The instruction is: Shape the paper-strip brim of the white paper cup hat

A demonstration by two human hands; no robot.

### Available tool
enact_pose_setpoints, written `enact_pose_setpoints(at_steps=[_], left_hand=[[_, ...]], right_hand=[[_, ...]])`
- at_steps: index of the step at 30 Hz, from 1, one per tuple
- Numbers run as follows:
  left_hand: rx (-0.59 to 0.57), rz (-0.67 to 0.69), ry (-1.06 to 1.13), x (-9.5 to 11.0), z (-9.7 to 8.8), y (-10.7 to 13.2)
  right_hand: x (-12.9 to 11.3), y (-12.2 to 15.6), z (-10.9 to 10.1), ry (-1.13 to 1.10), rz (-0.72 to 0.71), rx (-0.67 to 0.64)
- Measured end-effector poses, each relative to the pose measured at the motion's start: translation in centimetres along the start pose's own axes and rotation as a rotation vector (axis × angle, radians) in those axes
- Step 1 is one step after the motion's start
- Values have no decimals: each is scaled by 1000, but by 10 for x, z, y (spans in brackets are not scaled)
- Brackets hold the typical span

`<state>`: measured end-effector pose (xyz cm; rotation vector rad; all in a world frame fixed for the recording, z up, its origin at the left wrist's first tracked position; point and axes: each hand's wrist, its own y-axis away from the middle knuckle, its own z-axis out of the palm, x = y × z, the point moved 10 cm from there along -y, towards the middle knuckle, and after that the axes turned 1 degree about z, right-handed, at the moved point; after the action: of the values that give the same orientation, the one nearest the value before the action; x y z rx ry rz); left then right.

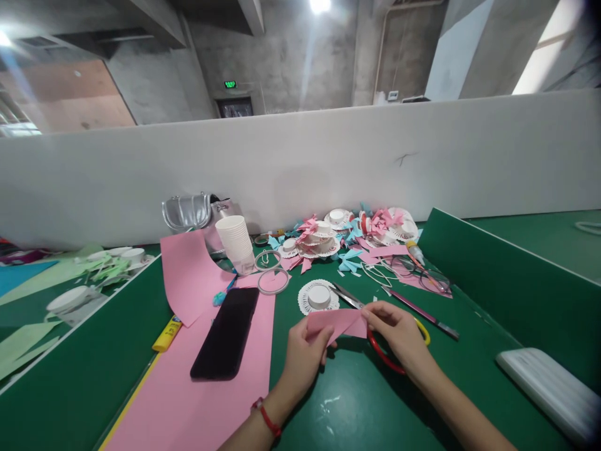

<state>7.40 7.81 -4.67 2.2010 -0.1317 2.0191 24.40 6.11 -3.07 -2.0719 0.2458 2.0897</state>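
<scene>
A folded strip of pink paper (pixel 345 322) spans the gap between my two hands above the green table. My left hand (pixel 305 347), with a red bracelet on its wrist, pinches the strip's left end between thumb and fingers. At the other end, the fingertips of my right hand (pixel 392 326) grip its corner. Scissors with red and yellow handles (pixel 385 356) lie beneath my right hand, their blades pointing away to the left. Just behind the strip sits a small white paper piece (pixel 319 295) with a fringed rim and a raised round centre.
A black phone (pixel 228 335) lies on a large pink sheet (pixel 188 394). Stacked paper cups (pixel 235 243) and a silver bag (pixel 188 212) stand behind. Fringed paper pieces and pink and blue scraps (pixel 350 260) heap against the partition. Glasses (pixel 429 275), a purple pen (pixel 422 313) and green dividers (pixel 498 282) lie rightward.
</scene>
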Motion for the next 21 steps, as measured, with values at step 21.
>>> enact_pose_setpoints(at_steps=[21], left_hand=[[1,53,-74,7,-2,-2]], right_hand=[[-11,0,0,201,-125,-44]])
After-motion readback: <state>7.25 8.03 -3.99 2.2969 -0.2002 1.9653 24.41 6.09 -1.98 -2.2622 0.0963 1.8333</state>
